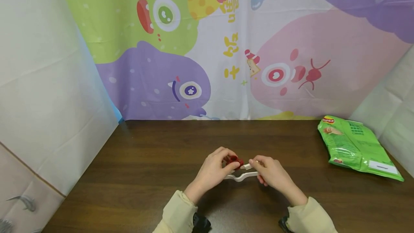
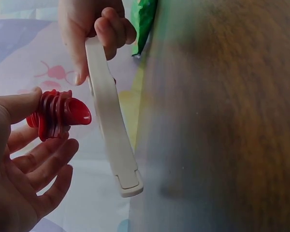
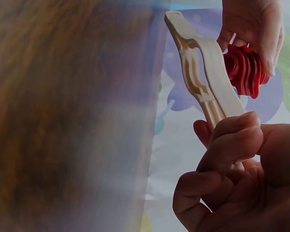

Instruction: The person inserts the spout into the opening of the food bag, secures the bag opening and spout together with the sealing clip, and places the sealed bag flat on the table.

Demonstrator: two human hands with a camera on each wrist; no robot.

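Note:
Between its thumb and fingertips my left hand (image 1: 211,168) pinches a small red ribbed plastic spout (image 2: 50,115), its slanted mouth facing the right hand in the left wrist view. By one end, my right hand (image 1: 274,173) grips a cream plastic bag clip (image 2: 110,113), long and narrow with a curved bend midway. In the right wrist view the clip (image 3: 217,72) shows two arms with a gap between them, and the red spout (image 3: 249,72) is close beside the bend. Both things are held up over the table, in front of the body.
A green snack bag (image 1: 355,146) lies at the right rear of the dark wooden table (image 1: 155,154). Behind the table hangs a cloth (image 1: 239,96) with cartoon monsters, and pale sheets (image 1: 48,64) hang at the sides.

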